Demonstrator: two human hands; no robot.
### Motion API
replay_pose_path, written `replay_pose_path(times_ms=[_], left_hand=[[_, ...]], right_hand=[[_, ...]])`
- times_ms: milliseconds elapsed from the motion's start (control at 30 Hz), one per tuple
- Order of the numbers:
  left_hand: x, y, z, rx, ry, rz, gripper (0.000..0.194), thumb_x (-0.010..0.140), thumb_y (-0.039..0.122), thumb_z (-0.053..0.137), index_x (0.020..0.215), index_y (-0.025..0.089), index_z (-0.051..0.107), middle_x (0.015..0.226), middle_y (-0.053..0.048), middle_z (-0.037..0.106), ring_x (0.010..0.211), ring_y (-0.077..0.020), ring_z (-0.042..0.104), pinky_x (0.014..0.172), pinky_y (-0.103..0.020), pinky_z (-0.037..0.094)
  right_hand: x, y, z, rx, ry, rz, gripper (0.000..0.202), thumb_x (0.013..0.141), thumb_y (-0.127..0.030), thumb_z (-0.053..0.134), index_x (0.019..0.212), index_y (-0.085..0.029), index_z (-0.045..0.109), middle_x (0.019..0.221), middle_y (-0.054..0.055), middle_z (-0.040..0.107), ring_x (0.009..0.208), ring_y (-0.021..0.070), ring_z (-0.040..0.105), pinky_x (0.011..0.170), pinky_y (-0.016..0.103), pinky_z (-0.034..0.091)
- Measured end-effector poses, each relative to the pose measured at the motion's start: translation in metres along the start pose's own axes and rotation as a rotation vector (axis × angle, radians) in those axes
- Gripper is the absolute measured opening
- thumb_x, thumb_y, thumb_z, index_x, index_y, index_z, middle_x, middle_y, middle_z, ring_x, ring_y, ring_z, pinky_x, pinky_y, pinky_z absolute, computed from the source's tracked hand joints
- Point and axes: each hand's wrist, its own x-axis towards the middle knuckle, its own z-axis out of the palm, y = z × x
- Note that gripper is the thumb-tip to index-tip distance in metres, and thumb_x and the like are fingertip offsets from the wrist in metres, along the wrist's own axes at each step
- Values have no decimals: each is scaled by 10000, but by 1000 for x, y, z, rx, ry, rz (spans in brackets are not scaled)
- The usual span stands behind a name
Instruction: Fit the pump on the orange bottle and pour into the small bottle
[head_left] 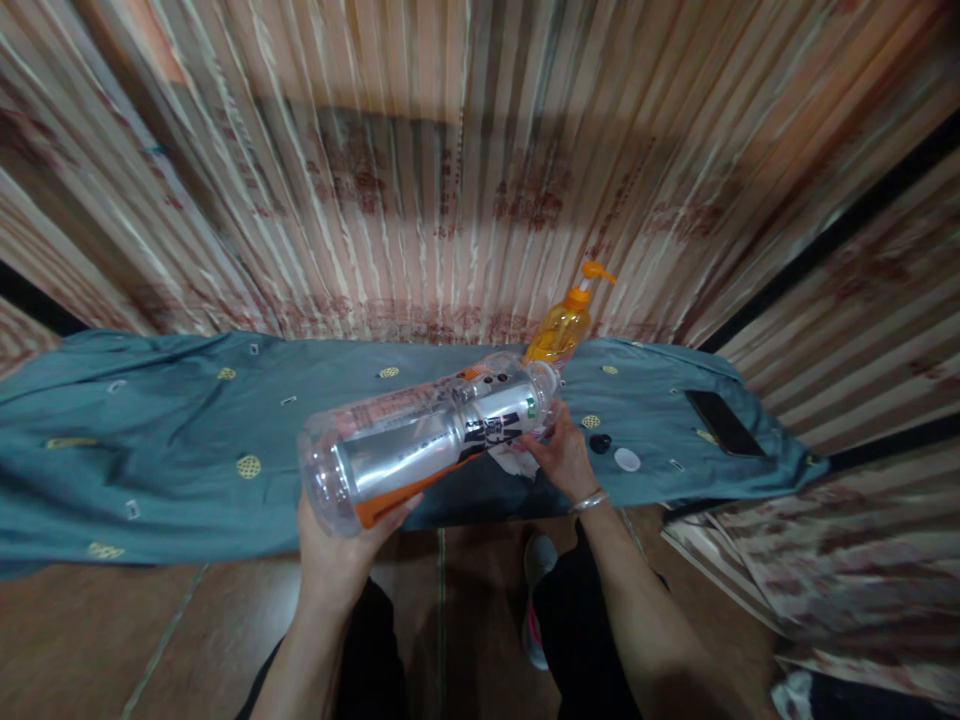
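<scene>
A large clear plastic bottle with a silver and orange label lies tilted nearly level in the air, its neck towards the right. My left hand is wrapped around its base end from below, thumb along the label. Near the neck, my right hand grips the bottle, fingers partly behind it. No cap shows on the mouth. Just beyond the neck stands a pump bottle of yellow liquid with an orange pump head. Something white and crumpled, like a tissue, shows beneath the bottle.
A teal patterned cloth covers the narrow table. To the right lie a small black cap, a white round lid and a black phone. Pleated curtains hang behind and at the sides, with dark poles.
</scene>
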Motion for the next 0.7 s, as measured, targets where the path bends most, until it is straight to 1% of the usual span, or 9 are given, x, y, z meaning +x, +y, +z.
replay_pose_path(times_ms=[133,300,400,567,700], left_hand=[[1,-1,0,-16,-26,-3,662,487,405,1040,1012,212,686,1072,-72,731,1119,-351,715,1163,-642,522],[0,4,1,-1,-11,19,664,501,377,1026,1045,210,683,1100,-86,737,1130,-362,718,1146,-662,528],[0,5,1,7,-5,31,654,507,362,1023,1053,218,693,1104,-93,745,1129,-369,722,1130,-661,546],[0,-2,-1,-5,-9,22,643,498,380,1037,1019,216,700,1083,-90,736,1146,-380,716,1163,-680,511],[0,-6,-3,9,-11,9,666,504,415,1044,1041,211,706,1076,-81,726,1137,-360,711,1187,-655,498]], right_hand=[[0,-1,-1,-7,-2,-2,622,826,-560,761,1283,-172,593,851,49,782,690,250,733,628,328,557],[-1,-1,0,3,25,-20,567,837,-581,748,1230,-201,600,878,55,793,717,254,740,650,337,567],[-1,-1,0,15,22,-20,566,839,-585,740,1231,-200,599,866,52,789,716,256,740,644,334,564],[-1,-2,-1,2,16,-21,594,844,-582,744,1268,-195,593,857,45,785,714,257,740,646,331,563],[-1,-1,-1,9,12,-28,578,848,-588,740,1245,-192,600,884,61,790,734,260,744,659,339,572]])
